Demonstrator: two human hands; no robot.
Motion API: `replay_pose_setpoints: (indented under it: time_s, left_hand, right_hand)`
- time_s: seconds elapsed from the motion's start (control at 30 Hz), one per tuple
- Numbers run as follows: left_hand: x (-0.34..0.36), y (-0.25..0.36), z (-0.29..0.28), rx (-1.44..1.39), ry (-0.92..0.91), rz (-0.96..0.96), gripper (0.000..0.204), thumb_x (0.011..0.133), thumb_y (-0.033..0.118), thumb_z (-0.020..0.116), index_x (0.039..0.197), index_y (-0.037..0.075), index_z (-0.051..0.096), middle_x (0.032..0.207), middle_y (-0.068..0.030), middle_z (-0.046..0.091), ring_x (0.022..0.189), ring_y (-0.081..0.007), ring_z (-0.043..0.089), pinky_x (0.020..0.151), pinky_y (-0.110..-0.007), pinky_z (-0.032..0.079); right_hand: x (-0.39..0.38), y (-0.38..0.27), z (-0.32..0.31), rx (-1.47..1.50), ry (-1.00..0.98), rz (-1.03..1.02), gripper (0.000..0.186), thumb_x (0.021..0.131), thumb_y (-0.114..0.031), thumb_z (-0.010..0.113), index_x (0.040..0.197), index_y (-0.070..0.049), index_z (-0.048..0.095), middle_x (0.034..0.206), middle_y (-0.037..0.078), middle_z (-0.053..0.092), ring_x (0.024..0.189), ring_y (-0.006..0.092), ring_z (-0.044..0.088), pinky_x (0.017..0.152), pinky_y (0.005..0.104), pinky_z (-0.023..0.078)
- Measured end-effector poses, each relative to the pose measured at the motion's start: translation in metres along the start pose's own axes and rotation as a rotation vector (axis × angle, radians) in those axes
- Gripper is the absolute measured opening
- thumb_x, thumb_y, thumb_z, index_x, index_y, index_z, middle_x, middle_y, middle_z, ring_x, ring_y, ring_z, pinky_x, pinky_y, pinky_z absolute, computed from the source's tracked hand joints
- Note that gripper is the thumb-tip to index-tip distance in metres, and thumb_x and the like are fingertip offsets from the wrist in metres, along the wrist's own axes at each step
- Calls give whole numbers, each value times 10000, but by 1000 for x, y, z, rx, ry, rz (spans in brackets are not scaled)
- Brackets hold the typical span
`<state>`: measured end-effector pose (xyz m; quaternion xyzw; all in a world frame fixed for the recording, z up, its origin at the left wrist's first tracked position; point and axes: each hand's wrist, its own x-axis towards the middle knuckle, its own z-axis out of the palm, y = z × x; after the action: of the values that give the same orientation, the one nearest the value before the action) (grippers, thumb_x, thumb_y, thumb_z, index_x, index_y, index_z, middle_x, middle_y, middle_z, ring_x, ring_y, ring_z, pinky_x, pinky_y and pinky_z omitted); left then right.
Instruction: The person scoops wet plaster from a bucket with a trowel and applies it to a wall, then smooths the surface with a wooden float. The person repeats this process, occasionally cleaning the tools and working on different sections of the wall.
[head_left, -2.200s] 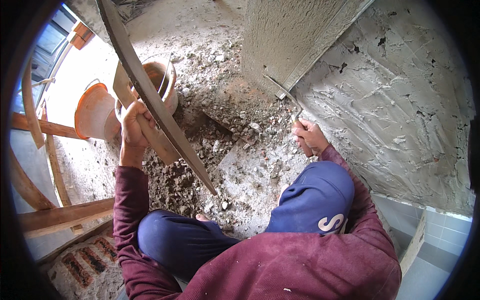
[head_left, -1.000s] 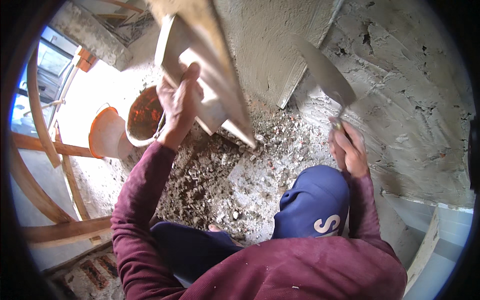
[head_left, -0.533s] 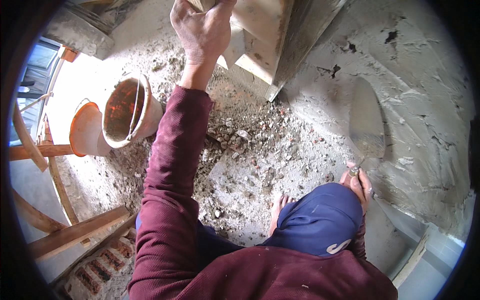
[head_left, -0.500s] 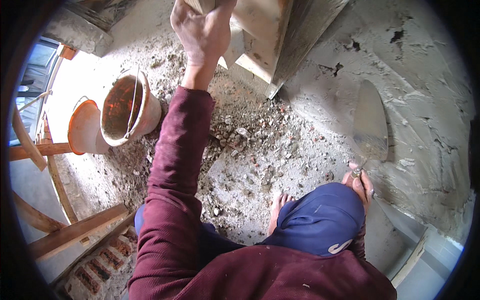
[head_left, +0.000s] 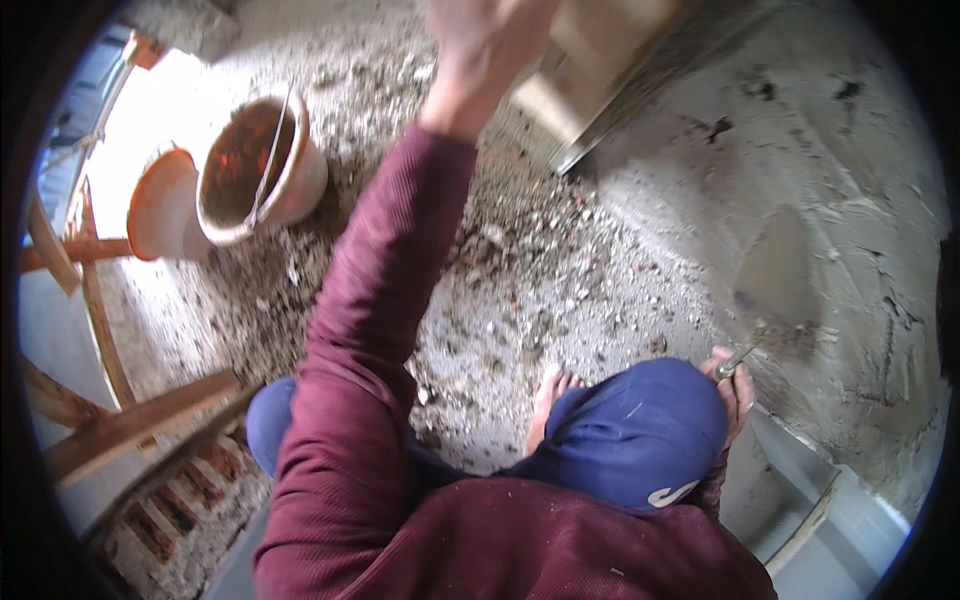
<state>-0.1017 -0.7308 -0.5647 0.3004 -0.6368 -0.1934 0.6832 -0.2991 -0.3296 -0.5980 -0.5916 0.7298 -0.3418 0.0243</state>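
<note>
My left hand (head_left: 478, 50), blurred and cut by the top edge, is beside a pale wooden board (head_left: 590, 50); its fingers cannot be made out. The board lies against a plastered block with a thin metal-looking edge strip (head_left: 585, 148). At the right, my right hand (head_left: 732, 395), low beside my blue-clad knee, is closed on the handle of a trowel. The blurred, leaf-shaped trowel blade (head_left: 775, 275) points up, close to the roughly plastered wall (head_left: 870, 220), which has small dark holes.
Two stained buckets stand left: one with a handle (head_left: 300, 170), one orange-rimmed (head_left: 150, 215). Gritty rubble (head_left: 500, 300) covers the floor around my bare foot. Wooden beams (head_left: 140, 415), an exposed-brick ledge (head_left: 180, 505) and a window frame are at the left; pale tiles (head_left: 840, 545) are lower right.
My left hand swung from the left to the top with the board, then moved farther right. My right hand with the trowel moved right and down, the blade now tilted along the wall.
</note>
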Motion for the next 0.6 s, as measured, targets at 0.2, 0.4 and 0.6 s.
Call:
replay_pose_setpoints:
  time_s: [0.2,0.4,0.6]
  left_hand:
    - [41,35,-10,99,-1,139,367,816,397,625,904,41,618,711,-48,586,573,-147,546,510,-331,454]
    - [-81,-48,-14,-37,16,-216,284,755,325,682,825,52,647,674,-38,626,566,-149,596,528,-304,487]
    - [-33,-13,-8,-41,-39,-286,327,741,259,726,953,17,665,769,-61,672,657,-146,631,596,-314,518]
  right_hand:
    - [4,16,11,300,-20,-93,344,947,-44,430,1289,-29,396,1151,273,520,903,309,597,758,397,517]
    - [-16,16,14,217,86,-124,387,924,-45,487,1301,-56,401,1165,226,517,933,308,597,799,409,496]
    - [7,20,14,89,93,-228,413,916,-94,512,1309,-39,394,1162,198,513,844,245,589,786,366,490]
